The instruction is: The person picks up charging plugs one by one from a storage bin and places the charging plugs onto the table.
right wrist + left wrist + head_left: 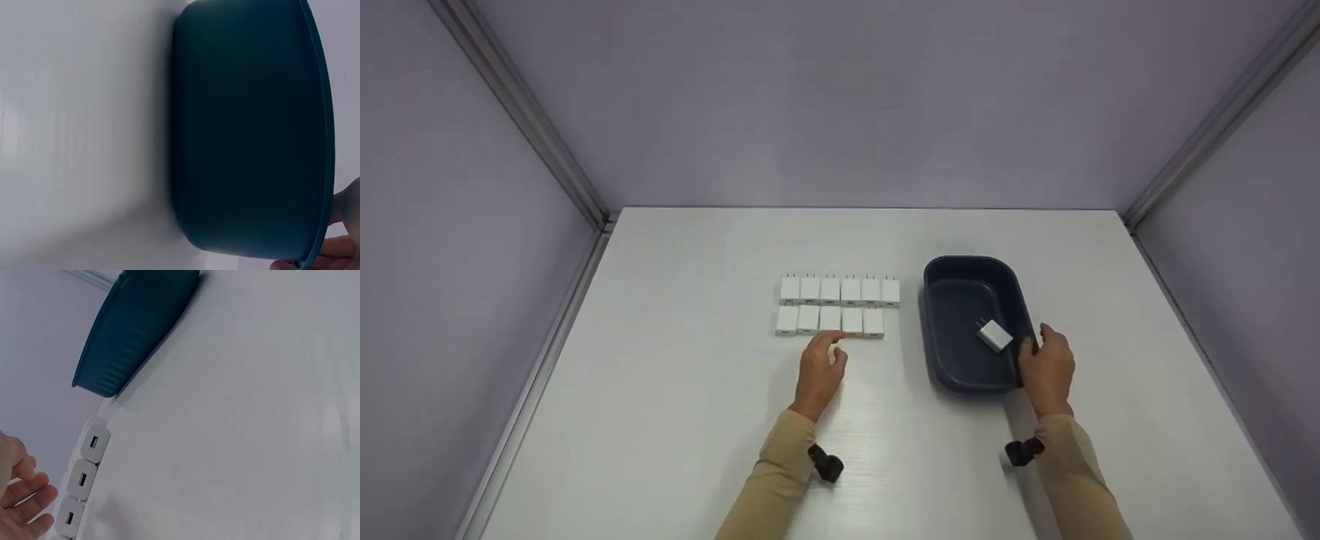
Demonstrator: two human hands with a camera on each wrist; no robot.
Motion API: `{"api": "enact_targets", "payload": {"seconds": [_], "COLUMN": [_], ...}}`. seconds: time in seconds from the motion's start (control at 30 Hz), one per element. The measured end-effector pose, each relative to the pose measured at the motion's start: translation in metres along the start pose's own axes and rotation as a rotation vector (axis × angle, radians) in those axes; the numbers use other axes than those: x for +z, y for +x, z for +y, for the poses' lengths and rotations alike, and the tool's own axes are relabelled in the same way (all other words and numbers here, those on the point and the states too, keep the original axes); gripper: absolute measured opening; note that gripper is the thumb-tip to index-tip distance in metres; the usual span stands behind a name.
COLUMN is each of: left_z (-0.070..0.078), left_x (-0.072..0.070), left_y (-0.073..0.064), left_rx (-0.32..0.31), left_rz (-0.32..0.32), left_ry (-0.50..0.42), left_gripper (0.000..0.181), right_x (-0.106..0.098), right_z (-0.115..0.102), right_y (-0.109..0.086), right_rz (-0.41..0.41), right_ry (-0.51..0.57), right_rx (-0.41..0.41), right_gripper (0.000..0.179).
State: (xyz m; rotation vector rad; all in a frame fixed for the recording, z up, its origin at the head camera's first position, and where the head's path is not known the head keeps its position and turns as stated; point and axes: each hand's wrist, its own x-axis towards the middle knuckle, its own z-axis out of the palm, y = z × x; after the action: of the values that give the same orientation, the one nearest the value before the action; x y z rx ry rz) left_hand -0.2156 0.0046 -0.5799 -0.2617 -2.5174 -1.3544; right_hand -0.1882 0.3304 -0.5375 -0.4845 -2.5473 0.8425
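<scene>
White USB wall chargers lie side by side in two rows on the table, a back row [850, 291] with prongs pointing away and a front row [787, 320] before it. My left hand [819, 371] is at the near edge of the front row, thumb and fingers apart. Seen from the left wrist, its bent fingers [35, 505] hover beside the charger ends with their USB ports, holding nothing visible. To the right stands a dark blue plastic basin [960, 300]; one loose charger [995, 335] lies inside. My right hand [1048, 371] grips the basin's right rim, thumb over the edge.
The white table [660, 390] meets pale walls at its back and sides, with a metal frame strip [532, 112] in the left corner. Small black wrist cameras [826, 463] sit on both sleeves.
</scene>
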Motion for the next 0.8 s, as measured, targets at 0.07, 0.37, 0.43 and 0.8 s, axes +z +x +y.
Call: {"api": "enact_targets", "payload": {"seconds": [0.07, 0.37, 0.43, 0.8], "left_z": [-0.006, -0.029, -0.034, -0.059], "left_x": [-0.006, -0.039, -0.046, -0.075], "left_y": [-0.001, -0.008, -0.008, -0.01], "left_rx": [-0.017, -0.12, -0.123, -0.196], "left_rz": [0.024, 0.061, 0.066, 0.123], "left_ry": [-0.008, -0.027, -0.033, -0.093], "left_gripper": [0.024, 0.025, 0.024, 0.023], "right_x": [0.002, 0.01, 0.01, 0.008], "right_z": [-0.003, -0.017, -0.021, -0.028], "right_y": [-0.002, 0.002, 0.005, 0.02], "right_rz": [0.055, 0.029, -0.051, -0.465], "right_ry": [-0.005, -0.028, -0.039, -0.245], "right_rx": [-0.067, -0.193, -0.178, -0.16], "right_gripper": [0.037, 0.034, 0.037, 0.034]}}
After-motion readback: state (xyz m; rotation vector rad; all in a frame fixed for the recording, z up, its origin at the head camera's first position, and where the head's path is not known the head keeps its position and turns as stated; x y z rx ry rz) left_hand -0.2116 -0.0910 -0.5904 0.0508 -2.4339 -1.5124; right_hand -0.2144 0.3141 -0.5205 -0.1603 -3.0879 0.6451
